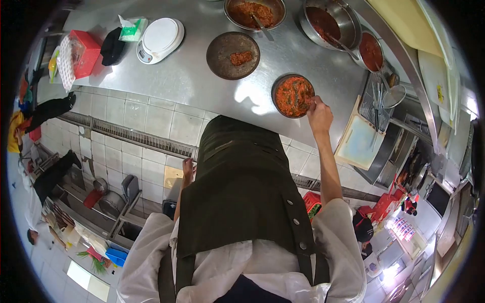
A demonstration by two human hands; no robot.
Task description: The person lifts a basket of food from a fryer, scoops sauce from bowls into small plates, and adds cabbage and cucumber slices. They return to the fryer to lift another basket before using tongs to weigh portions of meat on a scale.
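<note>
While my left hand hangs loose beside my apron, a dark plate rests on the steel counter; the bowl of red food sits to its right, my right hand's bunched fingertips at its rim, whether gripping I cannot tell.

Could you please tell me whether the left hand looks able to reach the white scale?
Probably yes: the left hand hangs beside the apron, and nothing on the counter stands between it and the white scale, though it would have to come up over the near edge.
</note>
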